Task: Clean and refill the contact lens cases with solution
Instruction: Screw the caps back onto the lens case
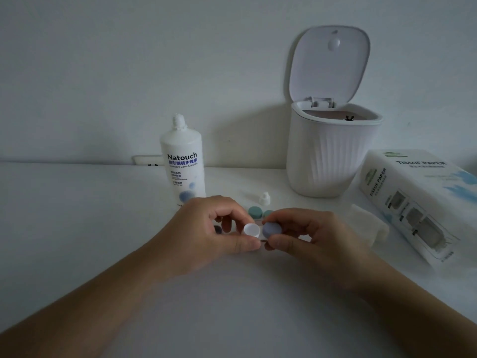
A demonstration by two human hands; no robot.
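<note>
A contact lens case is held just above the white table (77, 228) between both hands. My left hand (206, 228) pinches its white-capped side (252, 229). My right hand (307, 236) pinches the blue-grey cap (271, 229) beside it. Behind the hands lies a second case with green caps (255, 212), partly hidden by my right fingers. The white Natouch solution bottle (182, 161) stands upright behind my left hand with its nozzle bare. Its small white cap (264, 198) stands on the table near the green case. A dark small object (218, 229) shows under my left fingers.
A white ribbed bin (327, 156) with its lid up stands at the back right. A tissue paper pack (418, 202) lies at the right, with a folded white tissue (366, 223) in front of it. A wall socket (147, 160) sits behind the bottle.
</note>
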